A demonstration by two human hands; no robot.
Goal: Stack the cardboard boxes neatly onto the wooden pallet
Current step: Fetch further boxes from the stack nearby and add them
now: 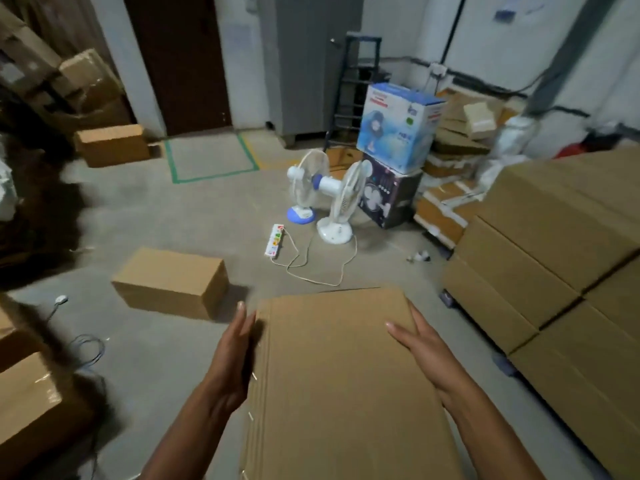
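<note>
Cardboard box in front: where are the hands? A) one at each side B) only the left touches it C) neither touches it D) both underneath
A: the left hand lies flat on the left side of the cardboard box, the right hand along its right edge.

The concrete floor (180,216) ahead of me carries a near box (169,282) lying alone to my left and a far box (112,145) beside the dark door (180,64). A blue-based fan (306,192) and a white-based fan (341,209) stand close together in the middle. A power strip (274,240) and a loose cord (311,275) lie just beside them, and a green tape rectangle (207,157) marks the floor before the door.
</note>
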